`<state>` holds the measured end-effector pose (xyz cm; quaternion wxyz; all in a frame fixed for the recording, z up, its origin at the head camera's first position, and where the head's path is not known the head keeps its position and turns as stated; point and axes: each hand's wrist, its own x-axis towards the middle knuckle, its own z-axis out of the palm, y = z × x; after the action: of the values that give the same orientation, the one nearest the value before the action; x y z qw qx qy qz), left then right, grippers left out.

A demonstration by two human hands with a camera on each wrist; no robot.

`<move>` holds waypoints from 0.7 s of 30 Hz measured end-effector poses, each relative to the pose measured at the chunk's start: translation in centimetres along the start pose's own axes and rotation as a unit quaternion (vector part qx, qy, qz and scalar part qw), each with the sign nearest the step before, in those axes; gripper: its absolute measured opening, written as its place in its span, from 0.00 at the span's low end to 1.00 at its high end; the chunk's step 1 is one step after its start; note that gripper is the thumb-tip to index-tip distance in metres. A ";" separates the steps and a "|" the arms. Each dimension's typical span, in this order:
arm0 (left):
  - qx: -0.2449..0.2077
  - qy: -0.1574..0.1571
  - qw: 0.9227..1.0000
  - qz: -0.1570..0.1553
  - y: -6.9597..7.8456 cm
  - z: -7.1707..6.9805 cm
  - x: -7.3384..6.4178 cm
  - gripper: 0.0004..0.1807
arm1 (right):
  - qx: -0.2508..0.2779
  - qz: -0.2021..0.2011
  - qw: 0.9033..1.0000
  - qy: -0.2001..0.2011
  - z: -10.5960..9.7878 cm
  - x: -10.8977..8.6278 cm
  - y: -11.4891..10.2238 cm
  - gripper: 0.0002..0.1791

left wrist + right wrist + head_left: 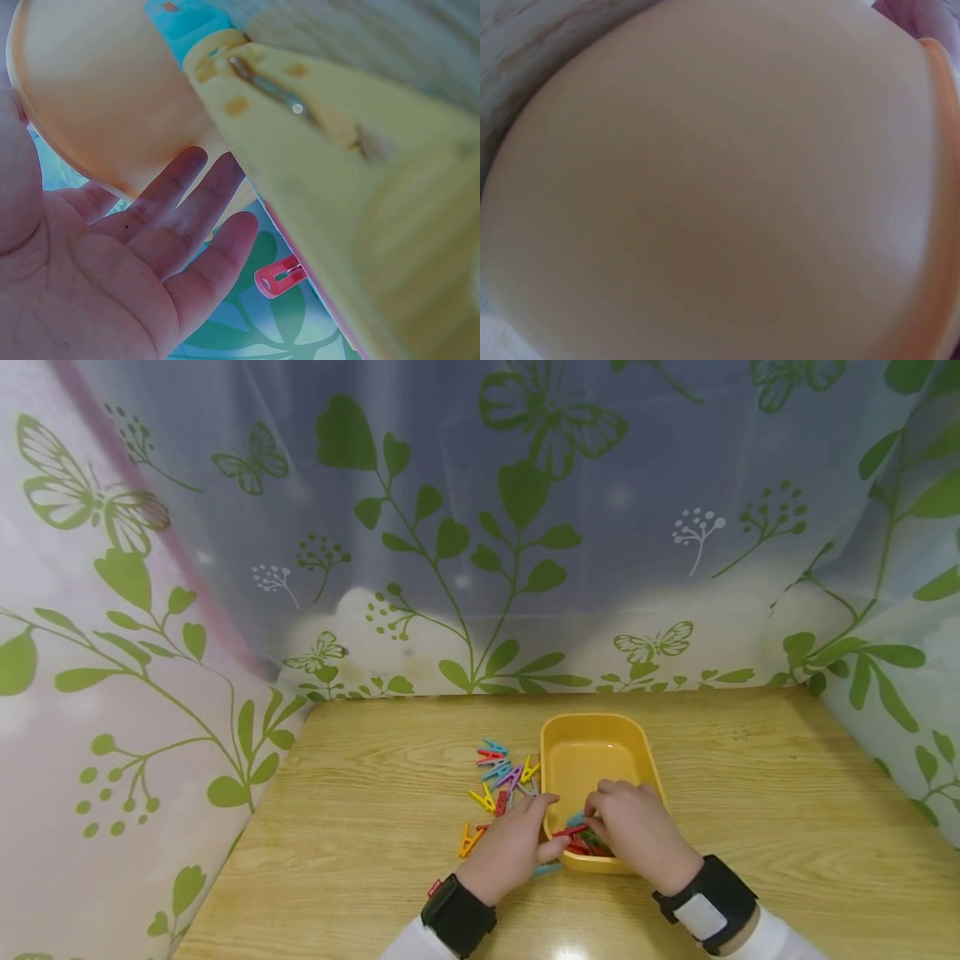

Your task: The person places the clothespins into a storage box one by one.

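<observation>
My left hand (510,847) rests at the left rim of a yellow plastic tray (596,727), its thumb close to a red clothespin (572,831) in the near end. In the left wrist view its fingers (214,262) are extended and apart, holding nothing. My right hand (637,827) reaches over the right rim, fingertips down among the clothespins beside a blue clothespin (576,819). Whether it pinches one is hidden; the right wrist view shows mainly the tray's outer wall (705,187). A yellow clothespin (360,172) looms near the left wrist camera.
Left of the tray lies a loose group of clothespins, among them a purple one (510,777), a yellow one (483,797) and an orange one (470,840). They lie on a wooden table (360,810). A leaf-patterned curtain (465,568) stands behind.
</observation>
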<state>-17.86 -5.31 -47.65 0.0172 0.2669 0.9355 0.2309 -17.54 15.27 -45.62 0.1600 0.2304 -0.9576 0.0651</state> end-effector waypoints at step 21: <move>0.006 0.002 1.000 0.000 0.2 -0.2 -0.1 0.31 | 0.037 -0.009 0.997 0.069 -0.8 0.3 1.9 0.06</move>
<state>-17.71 -5.23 -47.40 0.0140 0.2671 0.9368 0.2256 -18.42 16.97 -44.90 0.2172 0.2395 -0.9393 0.1151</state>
